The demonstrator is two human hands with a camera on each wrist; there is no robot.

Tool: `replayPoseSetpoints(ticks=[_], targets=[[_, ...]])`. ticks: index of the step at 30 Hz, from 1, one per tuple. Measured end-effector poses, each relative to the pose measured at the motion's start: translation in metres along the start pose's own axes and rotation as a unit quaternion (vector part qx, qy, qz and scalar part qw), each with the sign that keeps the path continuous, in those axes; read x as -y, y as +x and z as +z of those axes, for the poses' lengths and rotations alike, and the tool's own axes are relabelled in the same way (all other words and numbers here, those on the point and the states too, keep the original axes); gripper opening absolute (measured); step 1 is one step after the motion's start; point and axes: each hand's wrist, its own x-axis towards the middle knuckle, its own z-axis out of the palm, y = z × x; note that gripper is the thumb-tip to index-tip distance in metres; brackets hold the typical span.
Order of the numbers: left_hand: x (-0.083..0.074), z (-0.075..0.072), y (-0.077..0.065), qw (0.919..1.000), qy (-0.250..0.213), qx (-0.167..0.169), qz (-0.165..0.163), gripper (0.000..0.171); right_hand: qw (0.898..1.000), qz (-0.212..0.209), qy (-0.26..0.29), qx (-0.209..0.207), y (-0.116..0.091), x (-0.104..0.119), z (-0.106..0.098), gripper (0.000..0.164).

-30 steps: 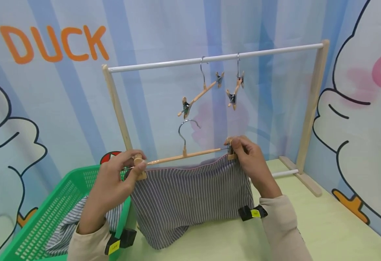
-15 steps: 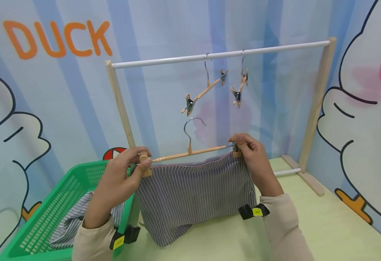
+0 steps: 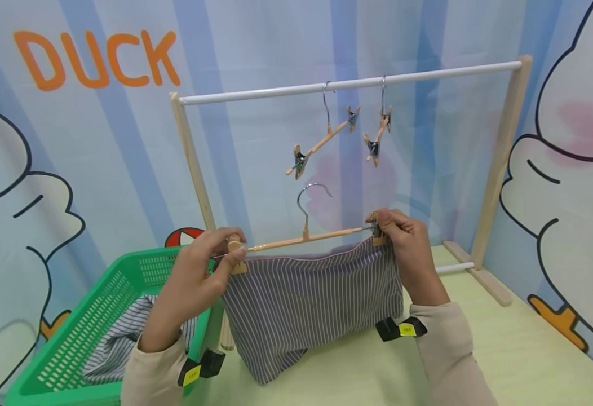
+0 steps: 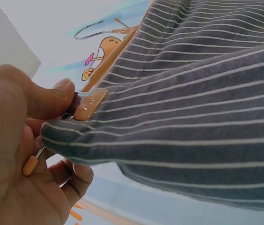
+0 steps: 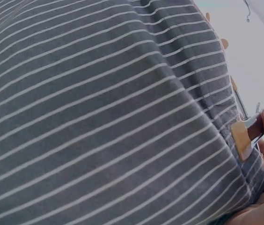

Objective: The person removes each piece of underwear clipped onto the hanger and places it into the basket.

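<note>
A dark, white-striped cloth garment [image 3: 317, 299] hangs from a clip hanger [image 3: 281, 243] with a thin wooden bar and a metal hook, held above the table. My left hand [image 3: 190, 287] pinches the hanger's left clip, and the left wrist view shows that wooden clip [image 4: 92, 105] on the garment's top edge. With thumb and fingers, my right hand [image 3: 415, 256] pinches the other clip at the bar's right end. In the right wrist view this clip [image 5: 242, 140] sits on the cloth near its corner. The hook [image 3: 304, 203] points up, apart from the rail.
Behind stands a wooden rack with a white rail [image 3: 256, 92], from which two bare clip hangers [image 3: 329, 135] hang. A green basket [image 3: 80, 310] at the left contains another striped cloth [image 3: 119, 338]. The table [image 3: 520, 349] is pale yellow-green.
The head view has turned slightly left, so rack, basket and hands all appear further right. Both hands keep hold of the hanger's clips, with little other movement.
</note>
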Motion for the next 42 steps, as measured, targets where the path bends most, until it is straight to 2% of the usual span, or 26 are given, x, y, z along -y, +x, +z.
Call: replayPoseSetpoints(ticks=[4, 13, 18, 25, 30, 34, 42], targets=[[-0.0008, -0.0017, 0.0005, 1.0, 0.0, 0.005, -0.004, 0.016, 1.0, -0.005, -0.002, -0.012, -0.0003, 0.0001, 0.0017, 0.039], [0.0019, -0.0018, 0.0002, 0.9999, -0.003, 0.009, -0.013, 0.016, 1.0, -0.008, 0.018, -0.022, 0.0001, -0.001, 0.0032, 0.037], [0.0024, 0.0019, 0.0021, 0.9998, 0.001, 0.009, -0.015, 0.015, 1.0, -0.006, 0.003, -0.026, 0.0003, -0.0002, 0.0003, 0.04], [0.0037, 0.0031, 0.0015, 0.9999, 0.002, 0.004, -0.013, 0.014, 0.999, -0.023, 0.015, -0.031, -0.0005, 0.0008, 0.0006, 0.036], [0.0033, 0.0026, -0.001, 0.9997, 0.011, 0.008, -0.021, 0.014, 0.999, 0.009, -0.03, -0.034, -0.0029, 0.0007, 0.0054, 0.038], [0.003, 0.0034, -0.0022, 0.9996, 0.013, 0.006, -0.025, 0.014, 0.998, 0.013, -0.061, -0.027, -0.0034, 0.0004, 0.0062, 0.044], [0.0054, 0.0059, 0.0014, 0.9995, 0.015, 0.014, -0.025, 0.014, 1.0, -0.006, -0.014, -0.027, -0.0014, -0.0032, 0.0023, 0.039]])
